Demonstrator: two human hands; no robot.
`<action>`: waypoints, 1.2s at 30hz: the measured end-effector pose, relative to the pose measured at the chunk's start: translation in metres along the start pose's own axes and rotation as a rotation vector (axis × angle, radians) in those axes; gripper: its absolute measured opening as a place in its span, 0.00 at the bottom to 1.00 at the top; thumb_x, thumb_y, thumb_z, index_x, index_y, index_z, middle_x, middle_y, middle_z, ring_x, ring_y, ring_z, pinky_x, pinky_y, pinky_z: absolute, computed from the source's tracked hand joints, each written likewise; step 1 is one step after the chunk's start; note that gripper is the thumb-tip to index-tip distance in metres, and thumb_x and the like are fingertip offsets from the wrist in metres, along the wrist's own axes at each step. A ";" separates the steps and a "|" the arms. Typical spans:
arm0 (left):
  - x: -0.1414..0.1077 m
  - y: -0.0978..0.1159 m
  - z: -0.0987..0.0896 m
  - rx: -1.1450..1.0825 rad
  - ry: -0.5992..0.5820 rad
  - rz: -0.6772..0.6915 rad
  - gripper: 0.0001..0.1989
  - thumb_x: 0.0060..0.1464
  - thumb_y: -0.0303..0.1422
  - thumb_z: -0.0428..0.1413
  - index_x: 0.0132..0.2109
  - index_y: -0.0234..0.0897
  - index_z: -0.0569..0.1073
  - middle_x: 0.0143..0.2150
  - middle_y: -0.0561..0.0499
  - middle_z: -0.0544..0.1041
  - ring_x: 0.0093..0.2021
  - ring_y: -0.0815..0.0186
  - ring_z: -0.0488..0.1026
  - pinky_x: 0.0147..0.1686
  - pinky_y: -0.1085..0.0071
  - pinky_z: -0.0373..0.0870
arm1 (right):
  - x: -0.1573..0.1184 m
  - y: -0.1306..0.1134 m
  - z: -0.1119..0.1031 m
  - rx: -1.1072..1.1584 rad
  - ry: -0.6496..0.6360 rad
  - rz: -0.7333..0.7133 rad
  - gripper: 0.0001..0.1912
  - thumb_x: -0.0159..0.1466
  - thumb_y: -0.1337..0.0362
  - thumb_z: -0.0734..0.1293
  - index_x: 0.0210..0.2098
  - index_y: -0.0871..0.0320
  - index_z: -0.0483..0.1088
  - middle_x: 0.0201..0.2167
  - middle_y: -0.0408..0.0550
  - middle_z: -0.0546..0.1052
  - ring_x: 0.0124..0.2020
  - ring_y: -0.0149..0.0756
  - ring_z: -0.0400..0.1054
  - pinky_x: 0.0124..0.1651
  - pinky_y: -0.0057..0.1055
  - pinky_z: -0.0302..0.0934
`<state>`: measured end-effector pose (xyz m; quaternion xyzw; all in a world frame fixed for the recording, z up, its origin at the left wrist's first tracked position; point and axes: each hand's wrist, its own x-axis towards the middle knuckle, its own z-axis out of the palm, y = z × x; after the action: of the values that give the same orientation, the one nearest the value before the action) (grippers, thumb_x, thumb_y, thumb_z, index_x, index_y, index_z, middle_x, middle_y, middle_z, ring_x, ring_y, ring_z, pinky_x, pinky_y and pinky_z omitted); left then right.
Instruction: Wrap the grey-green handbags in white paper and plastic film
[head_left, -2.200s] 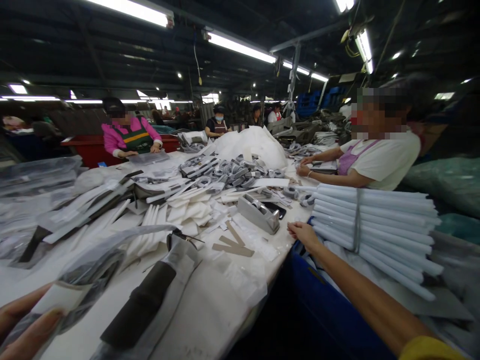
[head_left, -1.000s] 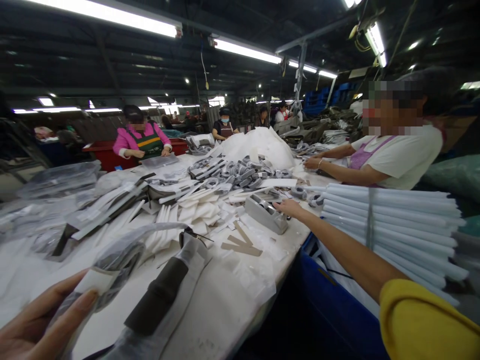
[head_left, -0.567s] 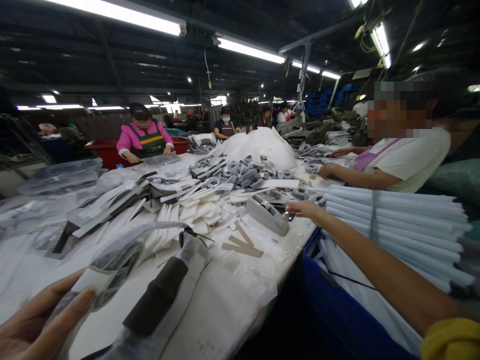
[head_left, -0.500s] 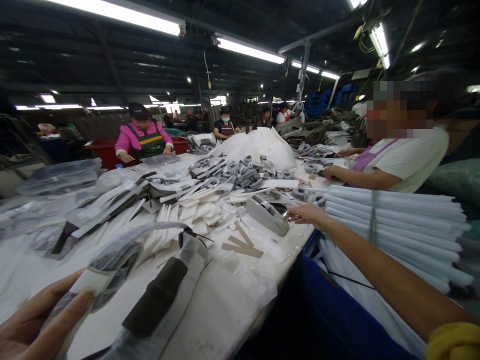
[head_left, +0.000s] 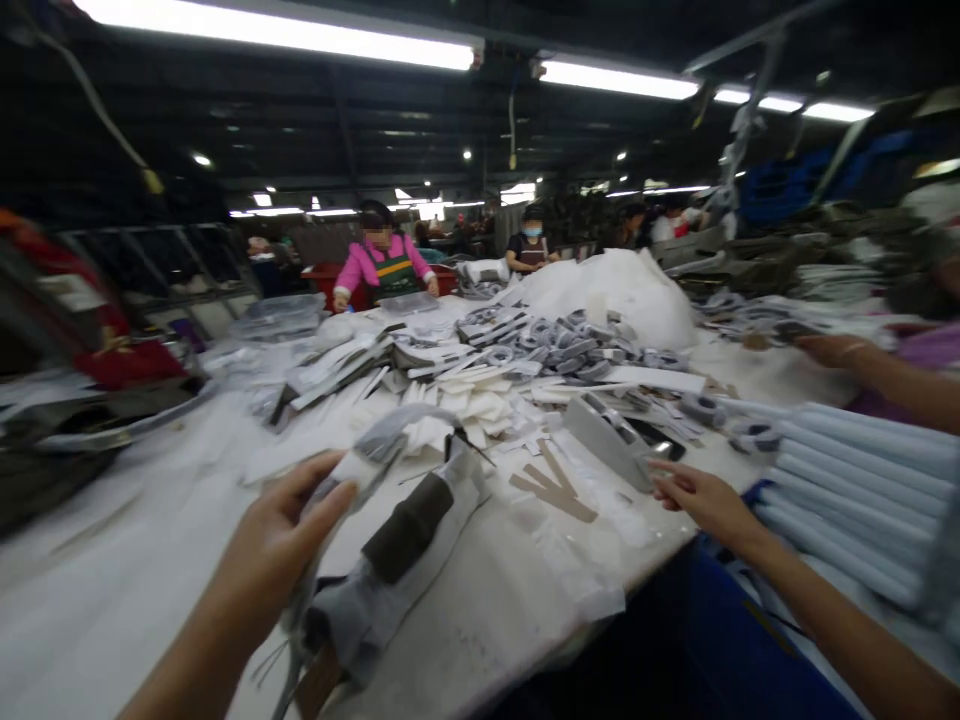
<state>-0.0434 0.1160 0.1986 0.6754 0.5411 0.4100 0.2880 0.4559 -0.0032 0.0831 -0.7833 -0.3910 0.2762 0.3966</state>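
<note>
My left hand (head_left: 292, 525) is closed around a grey strap (head_left: 409, 418) bundled with a white band, lifted above the table. Beside it lies a long grey fabric piece (head_left: 450, 495) with a dark olive wrap (head_left: 409, 525) around its middle. My right hand (head_left: 701, 500) is at the near end of a grey tape dispenser (head_left: 604, 440), its fingertips pinched together. Whatever is between those fingertips is too small to make out. Several brown strips (head_left: 551, 492) lie on the white tabletop (head_left: 480, 610) between my hands.
Grey coiled straps (head_left: 577, 340) and white flat pieces (head_left: 480, 395) are heaped mid-table, before a white mound (head_left: 615, 290). At right are pale blue rolls (head_left: 862, 490) and a blue bin (head_left: 742, 630). A co-worker's arm (head_left: 885, 365) reaches in there; another person (head_left: 386, 260) works opposite.
The view has turned left, so the scene sits further right. My left hand has moved forward and inward with the strap. My right hand remains by the dispenser's near end.
</note>
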 end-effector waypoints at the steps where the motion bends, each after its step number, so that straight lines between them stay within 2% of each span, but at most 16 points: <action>1: -0.001 0.006 0.002 -0.089 -0.068 0.003 0.29 0.47 0.56 0.61 0.50 0.42 0.77 0.50 0.50 0.80 0.49 0.51 0.76 0.54 0.56 0.71 | -0.010 -0.016 0.014 0.039 -0.038 -0.131 0.30 0.62 0.53 0.68 0.59 0.61 0.67 0.26 0.47 0.79 0.30 0.39 0.74 0.38 0.34 0.71; 2: -0.003 0.011 0.004 -0.168 -0.098 0.010 0.28 0.49 0.54 0.62 0.51 0.40 0.77 0.49 0.48 0.81 0.48 0.53 0.77 0.51 0.60 0.72 | -0.022 -0.036 0.030 0.081 -0.061 -0.268 0.36 0.62 0.49 0.68 0.65 0.61 0.61 0.25 0.45 0.78 0.27 0.39 0.73 0.37 0.36 0.71; 3: -0.004 0.015 0.006 -0.228 -0.119 0.024 0.27 0.51 0.51 0.62 0.51 0.39 0.77 0.48 0.47 0.81 0.47 0.55 0.77 0.49 0.63 0.73 | -0.035 -0.058 0.047 0.132 -0.093 -0.388 0.39 0.63 0.48 0.68 0.67 0.59 0.58 0.25 0.44 0.77 0.27 0.38 0.72 0.38 0.36 0.70; 6: -0.008 0.024 0.010 -0.273 -0.118 0.061 0.22 0.53 0.46 0.62 0.50 0.37 0.77 0.46 0.47 0.81 0.44 0.58 0.77 0.44 0.67 0.73 | -0.079 -0.132 0.098 0.358 -0.175 -0.613 0.35 0.66 0.52 0.67 0.69 0.54 0.55 0.24 0.41 0.76 0.27 0.35 0.72 0.39 0.34 0.70; 9: -0.013 0.025 0.011 -0.248 -0.107 0.114 0.19 0.55 0.43 0.61 0.49 0.37 0.77 0.46 0.48 0.80 0.44 0.59 0.76 0.43 0.69 0.72 | -0.112 -0.193 0.143 0.548 -0.289 -0.724 0.35 0.67 0.57 0.67 0.70 0.51 0.52 0.25 0.38 0.77 0.27 0.33 0.72 0.39 0.32 0.70; 11: -0.016 0.023 0.011 -0.249 -0.109 0.166 0.16 0.56 0.40 0.60 0.50 0.38 0.76 0.46 0.49 0.80 0.45 0.60 0.76 0.45 0.69 0.71 | -0.123 -0.219 0.168 0.621 -0.351 -0.750 0.35 0.67 0.58 0.68 0.70 0.51 0.51 0.26 0.38 0.77 0.27 0.32 0.72 0.38 0.32 0.71; 13: -0.016 0.021 0.011 -0.239 -0.096 0.211 0.15 0.57 0.39 0.60 0.49 0.39 0.76 0.46 0.50 0.79 0.45 0.61 0.75 0.46 0.69 0.70 | -0.126 -0.234 0.185 0.650 -0.384 -0.746 0.36 0.67 0.58 0.68 0.70 0.51 0.51 0.26 0.38 0.77 0.27 0.32 0.72 0.37 0.32 0.71; 19: -0.020 0.020 0.006 -0.215 -0.096 0.254 0.13 0.58 0.37 0.59 0.49 0.40 0.76 0.43 0.51 0.79 0.43 0.62 0.75 0.46 0.69 0.69 | -0.123 -0.245 0.205 0.598 -0.368 -0.660 0.39 0.65 0.54 0.70 0.70 0.50 0.52 0.25 0.38 0.78 0.23 0.33 0.71 0.30 0.30 0.69; 21: -0.021 0.022 0.004 -0.239 -0.111 0.228 0.13 0.58 0.38 0.60 0.48 0.39 0.77 0.42 0.51 0.80 0.43 0.62 0.75 0.45 0.70 0.69 | -0.121 -0.245 0.208 0.592 -0.372 -0.622 0.43 0.63 0.52 0.71 0.71 0.50 0.48 0.24 0.38 0.78 0.20 0.33 0.70 0.27 0.29 0.67; 24: -0.021 0.024 0.001 -0.329 -0.169 0.154 0.16 0.57 0.42 0.60 0.48 0.38 0.78 0.42 0.50 0.80 0.41 0.61 0.76 0.41 0.71 0.70 | -0.116 -0.243 0.212 0.600 -0.366 -0.525 0.51 0.59 0.51 0.73 0.73 0.51 0.44 0.17 0.33 0.73 0.16 0.32 0.67 0.21 0.26 0.63; 26: -0.020 0.024 -0.001 -0.392 -0.209 0.107 0.18 0.56 0.43 0.61 0.48 0.37 0.78 0.41 0.49 0.80 0.41 0.61 0.76 0.40 0.71 0.69 | -0.112 -0.241 0.214 0.589 -0.338 -0.479 0.54 0.57 0.51 0.75 0.73 0.51 0.44 0.14 0.30 0.69 0.14 0.32 0.64 0.18 0.25 0.60; 28: -0.019 0.023 -0.003 -0.445 -0.235 0.070 0.20 0.56 0.45 0.60 0.49 0.36 0.77 0.41 0.49 0.80 0.40 0.61 0.76 0.39 0.71 0.69 | -0.111 -0.237 0.215 0.567 -0.288 -0.471 0.53 0.56 0.50 0.75 0.73 0.51 0.45 0.13 0.30 0.69 0.13 0.33 0.64 0.18 0.26 0.61; 30: -0.019 0.022 -0.004 -0.464 -0.244 0.059 0.20 0.57 0.45 0.60 0.51 0.36 0.77 0.42 0.49 0.81 0.40 0.62 0.76 0.39 0.71 0.69 | -0.114 -0.232 0.215 0.565 -0.242 -0.472 0.52 0.58 0.48 0.74 0.72 0.53 0.46 0.15 0.33 0.73 0.16 0.36 0.69 0.23 0.30 0.67; 32: -0.020 0.021 -0.005 -0.422 -0.221 0.084 0.18 0.57 0.43 0.60 0.50 0.38 0.77 0.44 0.49 0.81 0.41 0.61 0.76 0.40 0.71 0.69 | -0.122 -0.228 0.213 0.614 -0.227 -0.471 0.51 0.59 0.47 0.72 0.73 0.54 0.45 0.23 0.39 0.79 0.25 0.41 0.76 0.34 0.37 0.73; 34: -0.023 0.022 -0.003 -0.327 -0.165 0.150 0.16 0.57 0.42 0.60 0.49 0.40 0.78 0.44 0.50 0.81 0.43 0.61 0.76 0.43 0.71 0.69 | -0.132 -0.228 0.211 0.702 -0.263 -0.487 0.52 0.61 0.48 0.72 0.73 0.53 0.41 0.33 0.44 0.82 0.37 0.45 0.79 0.47 0.42 0.73; 36: -0.028 0.024 0.002 -0.217 -0.105 0.226 0.13 0.57 0.40 0.60 0.48 0.41 0.78 0.44 0.51 0.81 0.44 0.61 0.76 0.45 0.70 0.69 | -0.140 -0.231 0.211 0.805 -0.333 -0.507 0.53 0.62 0.50 0.72 0.74 0.51 0.36 0.40 0.46 0.82 0.45 0.44 0.77 0.54 0.43 0.69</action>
<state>-0.0324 0.0835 0.2107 0.7174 0.3984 0.4599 0.3392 0.1326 0.0536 0.1810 -0.3938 -0.4893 0.4213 0.6542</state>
